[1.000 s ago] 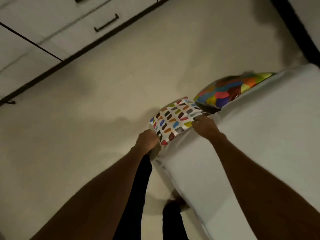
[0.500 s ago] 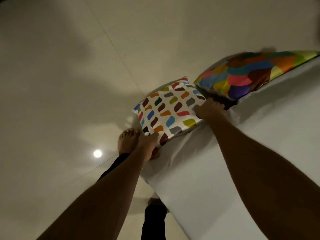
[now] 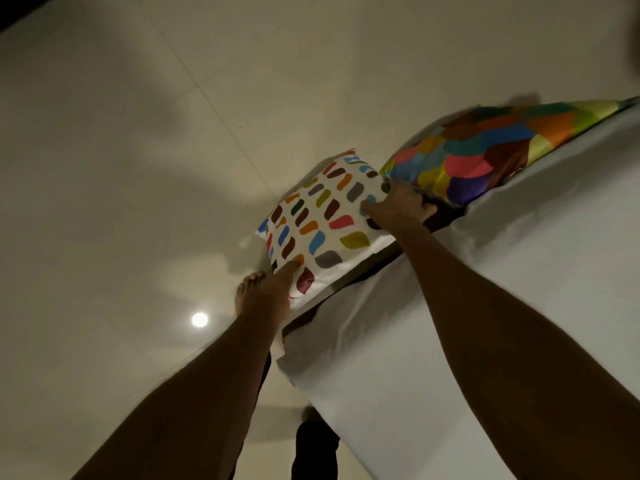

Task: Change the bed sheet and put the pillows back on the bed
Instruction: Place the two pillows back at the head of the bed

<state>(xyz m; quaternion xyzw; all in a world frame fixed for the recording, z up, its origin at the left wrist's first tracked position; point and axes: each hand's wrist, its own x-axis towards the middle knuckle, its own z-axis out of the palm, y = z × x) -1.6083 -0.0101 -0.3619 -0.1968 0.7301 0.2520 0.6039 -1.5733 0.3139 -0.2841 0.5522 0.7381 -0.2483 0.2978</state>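
A white pillow with coloured dabs [image 3: 322,226] lies on the floor against the side of the bed. My left hand [image 3: 282,284] grips its near lower corner. My right hand [image 3: 398,206] holds its far right edge, fingers over the cover. A second pillow in bright multicoloured patches [image 3: 485,154] leans between the floor and the bed edge, just right of my right hand. The bed is covered by a plain white sheet [image 3: 519,306], with a loose corner hanging near my left wrist.
Pale glossy floor tiles [image 3: 138,168] fill the left and top, with a ceiling-light reflection [image 3: 200,319]. My bare foot [image 3: 247,289] stands beside the pillow, and my dark trouser leg [image 3: 315,448] is close to the bed's side.
The view has tilted down; the cupboard drawers have left the frame. Both hands have moved further onto the white patterned pillow, which now shows more fully and sits slightly raised.
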